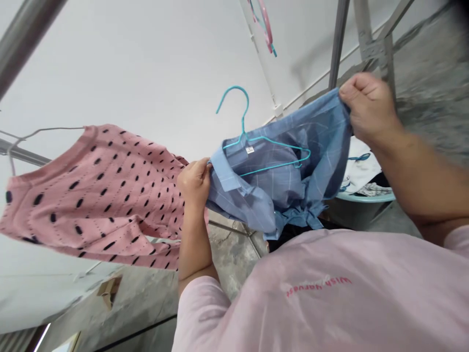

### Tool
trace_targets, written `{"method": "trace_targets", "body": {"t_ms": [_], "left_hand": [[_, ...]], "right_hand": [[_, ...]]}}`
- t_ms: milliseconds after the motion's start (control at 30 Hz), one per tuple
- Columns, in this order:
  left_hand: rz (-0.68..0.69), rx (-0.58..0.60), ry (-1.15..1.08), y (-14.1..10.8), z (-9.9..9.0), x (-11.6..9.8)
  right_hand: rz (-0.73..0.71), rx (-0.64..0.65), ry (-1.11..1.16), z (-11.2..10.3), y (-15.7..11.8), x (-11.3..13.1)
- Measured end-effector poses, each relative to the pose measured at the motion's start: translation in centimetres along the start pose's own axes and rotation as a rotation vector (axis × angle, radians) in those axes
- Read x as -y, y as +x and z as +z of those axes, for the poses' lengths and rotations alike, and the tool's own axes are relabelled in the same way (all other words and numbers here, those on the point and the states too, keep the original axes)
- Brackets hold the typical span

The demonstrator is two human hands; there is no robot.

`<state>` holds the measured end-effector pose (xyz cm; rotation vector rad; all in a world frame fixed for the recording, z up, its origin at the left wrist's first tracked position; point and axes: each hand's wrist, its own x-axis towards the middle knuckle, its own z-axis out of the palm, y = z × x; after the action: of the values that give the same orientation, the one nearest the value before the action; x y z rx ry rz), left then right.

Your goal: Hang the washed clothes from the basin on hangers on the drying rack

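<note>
A blue checked shirt with a collar and a knotted hem is stretched between my two hands. My left hand is closed around one shoulder of it. At the other side, raised higher, my right hand grips the shirt's edge in a fist. Inside the shirt lies a turquoise hanger, its hook sticking up free above the collar and one arm showing within the open neck. Neither hand touches the visible part of the hanger.
Pink dotted trousers hang from a wire hanger at the left. A metal pole crosses the upper left. Behind my right arm stands a basin holding white clothes. A pink hanger hangs above. A cardboard box is lower left.
</note>
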<state>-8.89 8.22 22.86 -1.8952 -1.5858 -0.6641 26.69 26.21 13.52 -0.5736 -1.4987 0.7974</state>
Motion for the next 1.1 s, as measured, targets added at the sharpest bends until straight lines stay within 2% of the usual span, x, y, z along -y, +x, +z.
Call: {"method": "trace_targets", "body": {"t_ms": [67,200,300,433,533,633,700,767,833,900,933,967,1000,1033,1100], "left_hand": [[-0.044,-0.081,0.042,0.2,0.1,0.0],[-0.109,-0.188,0.056,0.2,0.2,0.4],[-0.116,-0.205,0.069,-0.1,0.2,0.7],[-0.075,-0.231,0.127,-0.3,-0.1,0.5],[-0.043,-0.211,0.198,0.2,-0.4,0.4],[-0.075,-0.182,0.260,0.7,-0.8,0.4],[-0.130,-0.185,0.268,0.8,-0.8,0.6],[-0.173,-0.208,0.213,0.6,-0.5,0.8],[-0.187,-0.242,0.095,0.1,0.0,0.9],[-0.189,-0.304,-0.042,-0.6,0.5,0.8],[-0.194,-0.347,-0.102,-1.0,0.7,0.7],[-0.203,-0.395,-0.155,-1.5,0.8,0.5],[-0.218,-0.446,-0.201,-1.9,0.7,0.3],[-0.237,-0.494,-0.240,-2.4,0.5,0.0],[-0.287,-0.575,-0.287,-3.1,-0.1,-0.5]], "right_hand": [[-0.085,-0.129,-0.114,-0.1,0.2,2.9],[-0.199,-0.174,-0.257,0.6,-0.3,6.5],[-0.272,-0.216,-0.255,0.8,0.0,6.9],[-0.350,-0.276,-0.252,0.0,1.5,6.9],[-0.416,-0.308,-0.277,-0.6,2.0,8.2],[-0.434,-0.298,-0.313,-0.4,0.7,10.2],[-0.417,-0.200,-0.302,0.5,-1.0,11.2],[-0.426,0.004,-0.263,2.1,-3.0,11.5],[-0.447,0.326,-0.222,3.9,-4.9,10.8],[-0.457,0.713,-0.211,5.5,-6.3,9.8],[-0.461,0.865,-0.211,5.9,-6.8,9.2],[-0.468,0.958,-0.211,6.2,-7.0,8.8],[-0.482,0.978,-0.207,6.1,-7.1,8.5],[-0.501,0.930,-0.194,5.8,-7.1,8.4],[-0.507,0.679,-0.162,4.5,-6.8,8.6]]}}
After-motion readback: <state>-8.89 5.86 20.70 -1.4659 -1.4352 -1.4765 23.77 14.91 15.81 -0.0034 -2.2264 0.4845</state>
